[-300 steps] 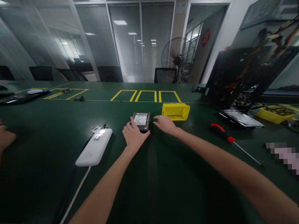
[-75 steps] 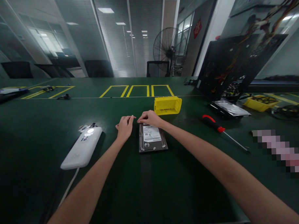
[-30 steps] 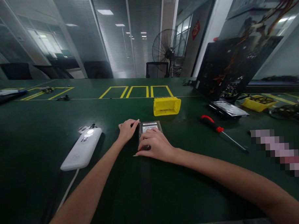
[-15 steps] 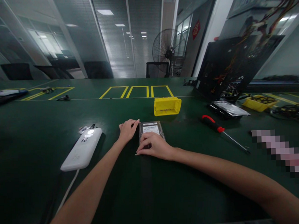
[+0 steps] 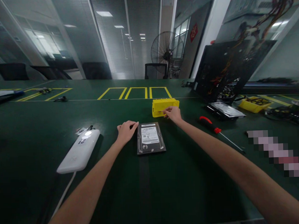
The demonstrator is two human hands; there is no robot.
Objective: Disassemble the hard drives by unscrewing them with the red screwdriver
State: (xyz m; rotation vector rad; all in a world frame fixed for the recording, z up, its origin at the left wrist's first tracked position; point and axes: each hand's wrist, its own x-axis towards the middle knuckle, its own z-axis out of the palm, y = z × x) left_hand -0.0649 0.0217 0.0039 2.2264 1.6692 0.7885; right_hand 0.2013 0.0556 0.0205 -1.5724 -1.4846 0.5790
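Note:
A hard drive (image 5: 150, 135) with a white label lies flat on the green table in front of me. My left hand (image 5: 127, 130) is at its upper left corner, fingers curled together and fingertips against the edge. Beyond the drive, a small yellow bin (image 5: 157, 109) has its open side towards me. My right hand (image 5: 173, 113) reaches to the front of this bin, with thumb and fingers pinched together at the opening. Whatever lies between those fingertips, if anything, is too small to make out.
A red and black screwdriver (image 5: 215, 128) lies at the right. Behind it are another drive (image 5: 226, 110), an open computer case (image 5: 226, 70) and a second yellow bin (image 5: 253, 105). A white power bank (image 5: 78, 152) with a cable sits at the left.
My right hand has moved from above the hard drive, forward and right to the yellow bin, uncovering the drive's label. My left hand stays at the drive's corner.

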